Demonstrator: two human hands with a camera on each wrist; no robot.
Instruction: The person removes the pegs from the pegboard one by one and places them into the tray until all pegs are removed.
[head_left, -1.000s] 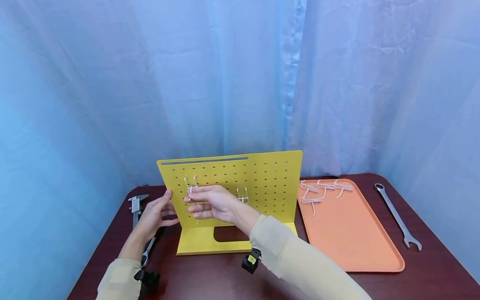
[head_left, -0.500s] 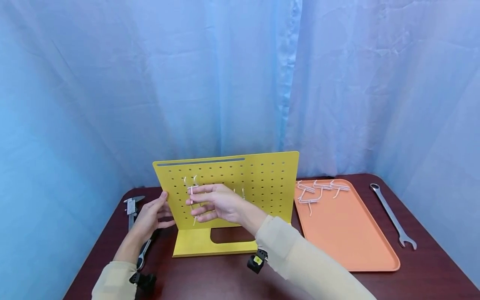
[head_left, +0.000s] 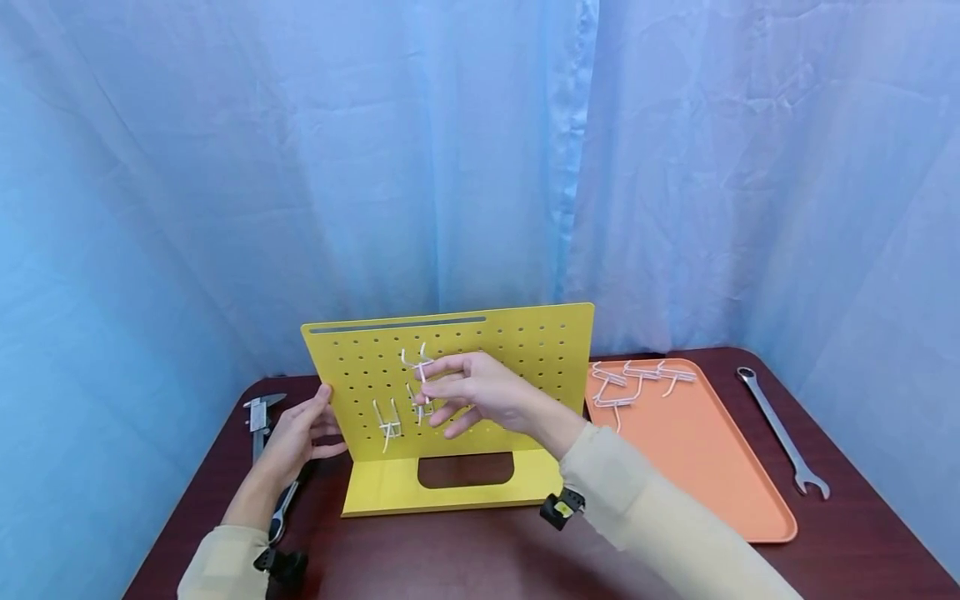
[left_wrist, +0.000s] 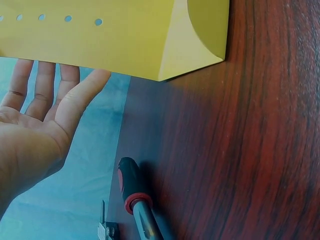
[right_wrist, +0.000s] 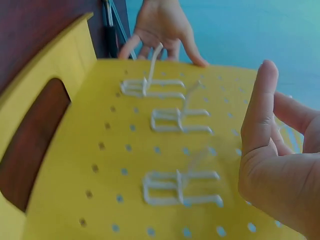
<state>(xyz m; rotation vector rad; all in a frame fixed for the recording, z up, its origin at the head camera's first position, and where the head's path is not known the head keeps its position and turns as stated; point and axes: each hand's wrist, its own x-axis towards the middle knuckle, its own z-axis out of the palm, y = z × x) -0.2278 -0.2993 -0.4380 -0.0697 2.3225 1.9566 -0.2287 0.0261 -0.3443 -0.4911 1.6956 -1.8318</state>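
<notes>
My right hand pinches a white wire pegboard hook between thumb and fingers, its two prongs pointing up, in front of the yellow pegboard. In the right wrist view the right hand mostly hides that hook. Three more hooks sit on the board there: an upper hook, a middle hook and a lower hook. My left hand holds the board's left edge, thumb at the edge and fingers partly hidden behind it, as the left hand also shows in the left wrist view.
An orange tray on the right bears several white hooks. A combination wrench lies beyond it. Left of the board are a caliper and a tool with a black and red handle. A blue curtain hangs behind.
My right hand has moved right along the board with its hook, uncovering the lower-left mounted hook. The left hand keeps its hold on the edge. The whole head view has shifted slightly.
</notes>
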